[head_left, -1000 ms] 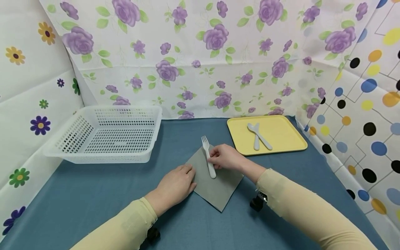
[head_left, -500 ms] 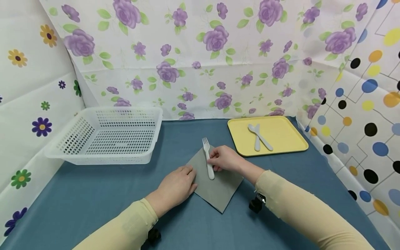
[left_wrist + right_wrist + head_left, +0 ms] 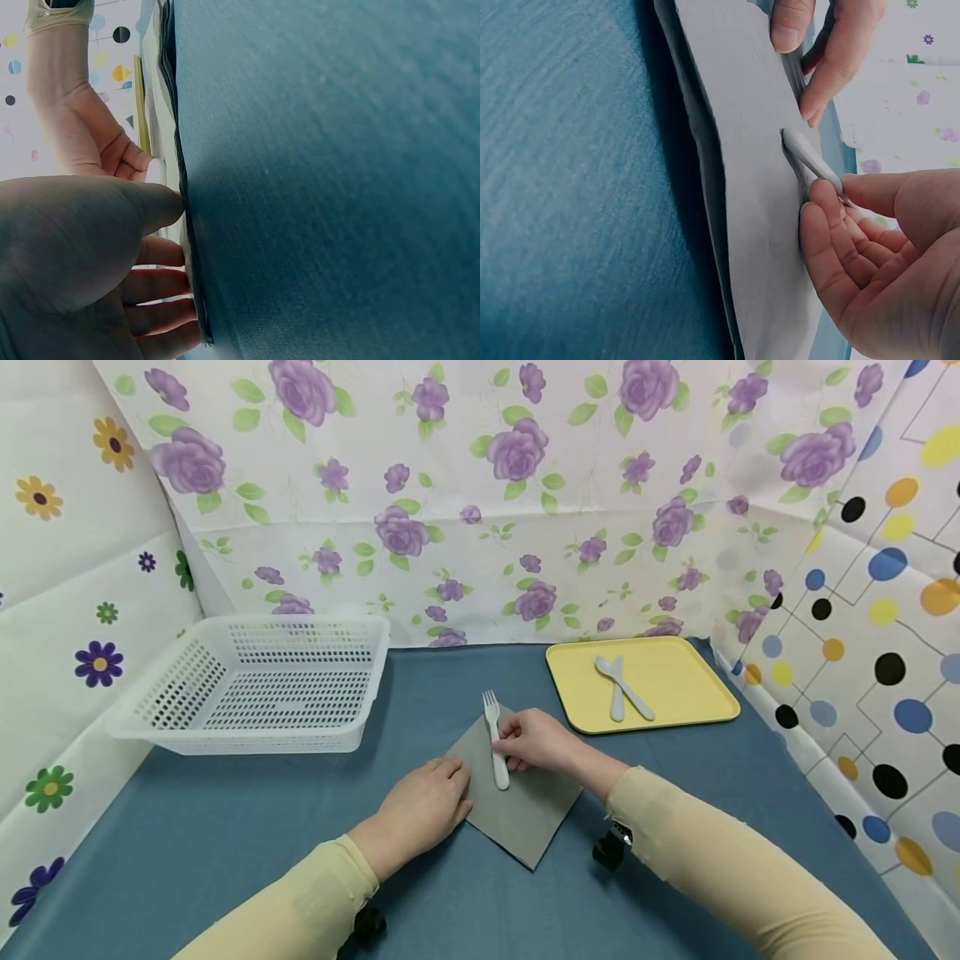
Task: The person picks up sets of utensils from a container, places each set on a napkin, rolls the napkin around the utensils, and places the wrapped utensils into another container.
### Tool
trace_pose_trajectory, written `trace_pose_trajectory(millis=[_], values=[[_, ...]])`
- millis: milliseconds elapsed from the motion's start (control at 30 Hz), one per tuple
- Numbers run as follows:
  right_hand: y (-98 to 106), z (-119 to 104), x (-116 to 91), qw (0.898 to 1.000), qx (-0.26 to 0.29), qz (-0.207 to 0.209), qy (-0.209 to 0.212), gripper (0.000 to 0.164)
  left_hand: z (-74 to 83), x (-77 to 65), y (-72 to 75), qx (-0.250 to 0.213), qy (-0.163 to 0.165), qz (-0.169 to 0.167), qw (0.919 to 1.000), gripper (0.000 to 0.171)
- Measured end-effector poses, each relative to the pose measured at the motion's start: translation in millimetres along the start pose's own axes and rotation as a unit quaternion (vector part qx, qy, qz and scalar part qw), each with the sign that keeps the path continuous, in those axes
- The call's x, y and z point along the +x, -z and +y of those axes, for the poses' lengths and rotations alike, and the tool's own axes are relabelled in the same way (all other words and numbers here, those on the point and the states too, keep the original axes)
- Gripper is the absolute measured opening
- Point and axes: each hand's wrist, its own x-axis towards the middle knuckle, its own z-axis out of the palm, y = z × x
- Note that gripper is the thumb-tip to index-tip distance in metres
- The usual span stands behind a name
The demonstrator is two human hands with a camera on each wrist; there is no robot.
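Observation:
A folded grey napkin [image 3: 517, 814] lies on the blue cloth with one corner toward me. On top of it is a light grey fork [image 3: 492, 714], tines pointing away. My right hand [image 3: 536, 739] pinches the fork's handle [image 3: 810, 159] between thumb and fingers, as the right wrist view shows. With straight fingers, my left hand [image 3: 423, 806] rests on the napkin's left edge. In the left wrist view, the left thumb [image 3: 161, 206] and fingers touch the layered napkin edge [image 3: 180, 165].
A white perforated basket [image 3: 345, 739] stands at the back left. At the back right lies a yellow tray [image 3: 690, 685] bearing a spoon [image 3: 633, 693] and another crossed utensil [image 3: 617, 702]. Patterned sheets [image 3: 480, 560] form walls behind and at both sides.
The fork has shifted slightly left on the napkin, with my right hand moving along. My left hand has stayed in place on the napkin's edge.

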Motion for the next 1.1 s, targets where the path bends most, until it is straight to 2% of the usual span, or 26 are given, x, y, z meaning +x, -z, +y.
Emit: trace_pose_trajectory(millis=[500,800,1100], values=[[-8,-4,3,1.000,-0.005,0.016,-0.018,0.013,-0.2,-0.9,-0.2,0.004,-0.008,0.010,0.9999,0.041],[-10,-4,6,0.999,-0.033,0.018,-0.020,0.013,0.5,-0.1,0.2,0.003,0.000,0.000,1.0000,0.041],[-11,-6,7,0.998,-0.052,0.021,-0.014,0.014,-0.3,-0.5,-1.4,0.007,-0.006,0.008,0.9999,0.040]])
